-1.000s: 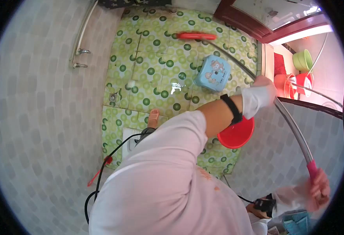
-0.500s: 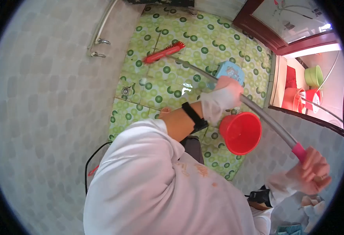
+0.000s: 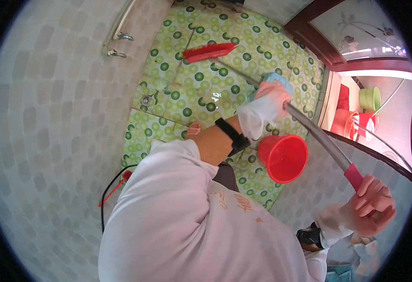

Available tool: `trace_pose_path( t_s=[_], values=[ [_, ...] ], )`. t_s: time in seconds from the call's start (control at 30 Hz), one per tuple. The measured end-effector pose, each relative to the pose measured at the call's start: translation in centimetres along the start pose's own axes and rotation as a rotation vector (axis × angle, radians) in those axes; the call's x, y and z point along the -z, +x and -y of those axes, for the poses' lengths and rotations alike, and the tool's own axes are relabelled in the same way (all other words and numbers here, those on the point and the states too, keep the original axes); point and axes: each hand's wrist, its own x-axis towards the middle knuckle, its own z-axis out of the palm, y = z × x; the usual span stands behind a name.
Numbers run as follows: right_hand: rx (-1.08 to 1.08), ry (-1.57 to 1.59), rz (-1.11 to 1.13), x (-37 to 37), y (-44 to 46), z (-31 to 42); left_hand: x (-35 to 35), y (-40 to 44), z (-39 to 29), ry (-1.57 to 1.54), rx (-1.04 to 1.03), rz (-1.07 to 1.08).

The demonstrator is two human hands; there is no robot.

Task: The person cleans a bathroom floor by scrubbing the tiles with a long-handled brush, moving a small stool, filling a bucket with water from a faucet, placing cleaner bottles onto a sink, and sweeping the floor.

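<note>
A long-handled floor brush slants across the view, with its red bristled head (image 3: pixel 209 52) on the green-dotted tile floor at the far side. My left hand (image 3: pixel 272 100), in a thin translucent glove, is wrapped around the middle of its grey metal handle (image 3: pixel 319 136). At the near upper end, my right hand (image 3: pixel 372 207), gloved too, is closed around the handle by its pink grip (image 3: pixel 354 176). Below my left hand a red bucket (image 3: pixel 285 160) stands on the floor. A light blue object (image 3: pixel 281 81) lies partly hidden behind my left hand.
Wall taps (image 3: pixel 121 44) and a floor drain (image 3: pixel 146 100) are at the left. A brown-framed door (image 3: pixel 337 56) opens at the right onto a green bucket (image 3: pixel 370 99) and red buckets (image 3: pixel 342 123). A black hose (image 3: pixel 103 197) and a small red brush (image 3: pixel 114 190) are by the left wall.
The brush head has moved to the right and slightly farther away across the tiles. Both hands keep their hold on the handle. The view has shifted a little.
</note>
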Motion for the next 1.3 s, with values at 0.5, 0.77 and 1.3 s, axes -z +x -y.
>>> trace_pose_path(
  t_s=[0.5, 0.77, 1.3],
  values=[
    [0.377, -1.293, -0.715, 0.4, -0.7, 12.5, 9.2, 5.3, -11.6, -0.055, -0.215, 0.489],
    [0.435, -0.687, -0.364, -10.4, 0.3, 7.6, 11.1, 3.0, -3.5, -0.032, -0.075, 0.189],
    [0.301, -0.231, -0.435, -11.1, 7.3, 17.1, 14.5, -1.0, -13.1, -0.05, -0.013, 0.39]
  ],
)
